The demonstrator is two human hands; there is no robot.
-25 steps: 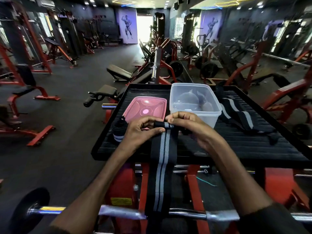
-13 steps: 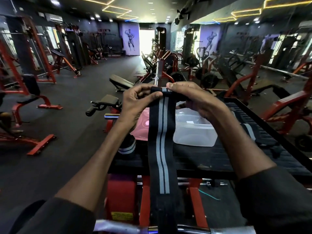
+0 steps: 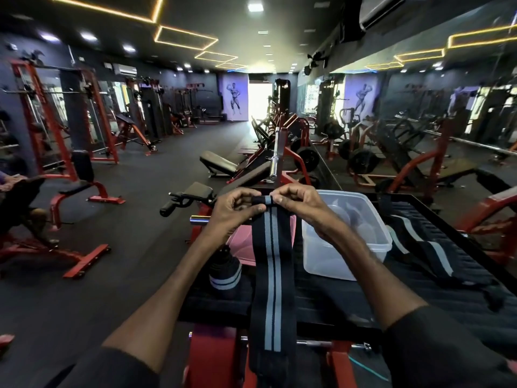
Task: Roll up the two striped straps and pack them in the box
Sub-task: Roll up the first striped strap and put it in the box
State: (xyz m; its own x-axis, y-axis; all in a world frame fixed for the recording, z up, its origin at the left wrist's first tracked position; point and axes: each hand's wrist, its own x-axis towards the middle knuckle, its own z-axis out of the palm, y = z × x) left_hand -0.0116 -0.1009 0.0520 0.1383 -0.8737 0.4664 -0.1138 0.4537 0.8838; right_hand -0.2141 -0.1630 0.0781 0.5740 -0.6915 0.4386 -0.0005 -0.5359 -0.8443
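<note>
The rolling is only beginning. The left hand and right hand both pinch the top end of a striped strap above the table's near edge. The flat woven band hangs limp. The next move calls for tight, even winding. The clear rigid box stands toward the far edge, and another strap lies slack near the right edge.

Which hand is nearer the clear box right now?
Right. The right hand pinches the strap over the left edge of the box; the left hand pinches it farther left, above the pink lid.
</note>
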